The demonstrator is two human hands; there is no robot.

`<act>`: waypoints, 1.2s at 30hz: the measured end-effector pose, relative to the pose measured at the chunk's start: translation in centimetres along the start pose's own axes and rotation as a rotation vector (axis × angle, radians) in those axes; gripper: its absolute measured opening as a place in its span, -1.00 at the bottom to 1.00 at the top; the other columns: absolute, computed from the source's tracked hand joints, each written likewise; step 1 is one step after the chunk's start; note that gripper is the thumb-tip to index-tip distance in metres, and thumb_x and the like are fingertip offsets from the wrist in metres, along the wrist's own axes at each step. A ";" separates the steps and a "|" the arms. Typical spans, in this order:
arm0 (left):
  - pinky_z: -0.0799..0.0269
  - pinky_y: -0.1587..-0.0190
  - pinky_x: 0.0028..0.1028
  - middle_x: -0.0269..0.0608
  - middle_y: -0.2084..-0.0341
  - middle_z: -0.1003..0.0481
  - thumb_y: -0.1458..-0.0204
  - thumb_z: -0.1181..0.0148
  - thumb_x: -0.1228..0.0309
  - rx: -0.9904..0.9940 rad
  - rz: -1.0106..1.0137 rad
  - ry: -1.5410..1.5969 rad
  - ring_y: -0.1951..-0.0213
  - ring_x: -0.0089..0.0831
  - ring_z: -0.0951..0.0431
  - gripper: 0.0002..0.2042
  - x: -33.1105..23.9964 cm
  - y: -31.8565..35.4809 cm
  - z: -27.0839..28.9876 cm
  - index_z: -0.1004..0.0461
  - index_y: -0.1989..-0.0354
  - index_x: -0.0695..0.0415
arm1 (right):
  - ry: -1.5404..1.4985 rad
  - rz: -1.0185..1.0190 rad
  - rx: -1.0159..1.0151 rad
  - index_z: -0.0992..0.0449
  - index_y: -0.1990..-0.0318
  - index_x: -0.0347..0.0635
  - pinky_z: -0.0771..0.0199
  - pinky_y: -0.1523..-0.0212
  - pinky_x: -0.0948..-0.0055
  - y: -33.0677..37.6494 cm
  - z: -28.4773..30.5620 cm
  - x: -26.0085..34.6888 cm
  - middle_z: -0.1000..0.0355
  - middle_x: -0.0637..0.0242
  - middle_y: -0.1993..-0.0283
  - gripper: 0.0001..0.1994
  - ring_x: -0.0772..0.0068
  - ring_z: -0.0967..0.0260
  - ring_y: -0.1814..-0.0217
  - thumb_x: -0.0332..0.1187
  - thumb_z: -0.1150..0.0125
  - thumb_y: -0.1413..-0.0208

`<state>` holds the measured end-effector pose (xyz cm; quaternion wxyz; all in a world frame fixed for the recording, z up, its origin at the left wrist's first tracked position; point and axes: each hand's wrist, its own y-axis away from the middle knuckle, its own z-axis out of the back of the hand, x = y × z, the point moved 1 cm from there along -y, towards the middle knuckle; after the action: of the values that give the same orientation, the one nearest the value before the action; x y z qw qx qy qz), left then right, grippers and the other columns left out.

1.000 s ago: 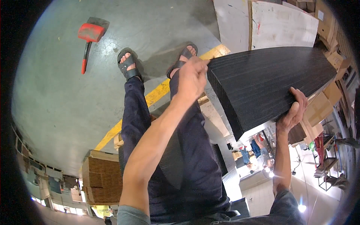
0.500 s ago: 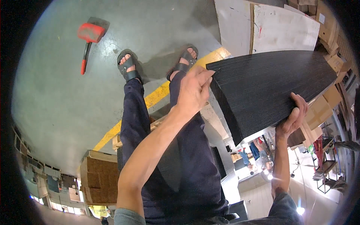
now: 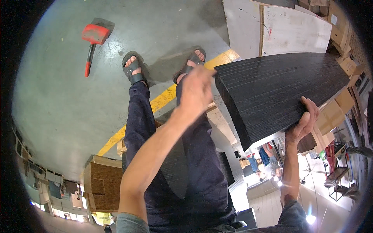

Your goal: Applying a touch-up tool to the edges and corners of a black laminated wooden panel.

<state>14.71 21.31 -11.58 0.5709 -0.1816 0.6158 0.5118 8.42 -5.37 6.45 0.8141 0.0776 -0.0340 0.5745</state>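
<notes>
A thick black wood-grained panel (image 3: 279,89) rises at the right, its end face toward my legs. My right hand (image 3: 304,122) grips the panel's right-hand long edge, thumb on this side and fingers bent over it. By the panel's left corner is my left hand (image 3: 196,90), blurred by motion. It is slightly apart from that corner or just at it; I cannot tell which. Whether its fingers hold anything small does not show.
A red mallet (image 3: 95,35) lies on the grey floor at the far left. A yellow stripe (image 3: 163,98) crosses beneath my legs. White boards (image 3: 287,31) lie beyond the panel, cardboard boxes (image 3: 332,116) to its right. A brown woven-looking block (image 3: 103,186) stands at the lower left.
My left hand has drawn back slightly left from the panel's corner, which it was pinching or touching before. Pale streaks along the grain now show more on the panel. My right hand stays put.
</notes>
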 end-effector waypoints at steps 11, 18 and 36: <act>-0.47 0.09 -0.22 0.06 0.24 -0.52 0.07 -0.07 0.70 0.214 -0.004 0.191 0.17 0.01 -0.56 -0.68 -5.0 2.7 1.0 -0.59 0.12 0.25 | 0.036 -0.003 -0.016 -0.59 0.08 -0.24 -0.12 -0.24 0.15 0.4 0.3 -0.5 -0.52 0.12 0.05 -0.49 0.12 -0.34 -0.08 -0.10 0.31 -0.39; -0.42 0.11 -0.20 0.05 0.31 -0.48 -0.01 -0.11 0.64 -0.036 0.038 -0.110 0.22 0.04 -0.53 -0.75 2.5 -0.9 -0.4 -0.58 0.13 0.27 | -0.004 -0.006 -0.025 -0.59 0.09 -0.26 -0.13 -0.22 0.16 0.1 -0.4 0.7 -0.52 0.14 0.07 -0.50 0.14 -0.34 -0.06 -0.11 0.29 -0.38; -0.45 0.09 -0.21 0.09 0.27 -0.50 0.03 -0.13 0.65 0.149 -0.018 -0.170 0.17 0.03 -0.54 -0.68 3.4 -3.1 -0.1 -0.59 0.07 0.20 | -0.005 -0.009 -0.020 -0.59 0.09 -0.29 -0.16 -0.22 0.17 -0.1 -0.4 0.5 -0.52 0.12 0.05 -0.48 0.12 -0.34 -0.08 -0.10 0.32 -0.41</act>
<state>16.23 21.17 -15.96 0.6376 -0.1001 0.5997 0.4731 8.68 -4.85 6.15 0.8173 0.0710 -0.0412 0.5703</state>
